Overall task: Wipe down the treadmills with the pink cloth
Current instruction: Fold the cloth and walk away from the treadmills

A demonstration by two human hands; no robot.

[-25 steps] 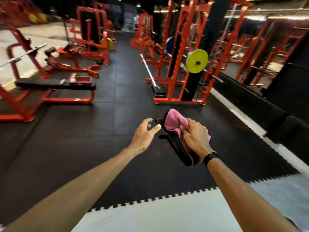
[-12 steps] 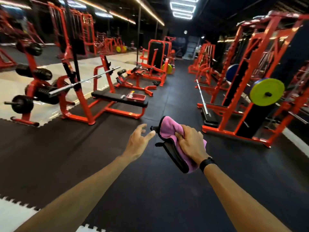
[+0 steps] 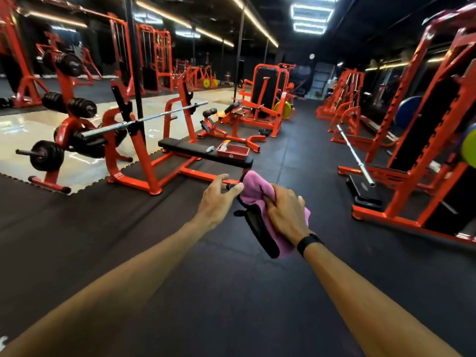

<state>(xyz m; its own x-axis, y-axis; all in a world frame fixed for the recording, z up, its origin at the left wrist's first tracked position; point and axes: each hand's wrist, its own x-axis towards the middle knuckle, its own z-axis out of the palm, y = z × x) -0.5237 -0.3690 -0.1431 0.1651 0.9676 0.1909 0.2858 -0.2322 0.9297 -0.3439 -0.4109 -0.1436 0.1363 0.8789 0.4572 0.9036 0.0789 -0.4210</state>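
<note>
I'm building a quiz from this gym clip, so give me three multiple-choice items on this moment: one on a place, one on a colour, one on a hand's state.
1. Where does the shallow red plastic tray sit?
A. on the black padded flat bench
B. on the floor
C. on a barbell

2. What colour is the folded soft cloth?
A. blue
B. pink
C. white

3. What is the right hand doing?
A. hanging loose
B. pressing flat on the bench
C. gripping the cloth against a black handled object

Key: 1 A, the tray rests near the bench pad's near end. 2 B, it shows pink above and below the hand. 3 C, its fingers curl round the cloth.
</note>
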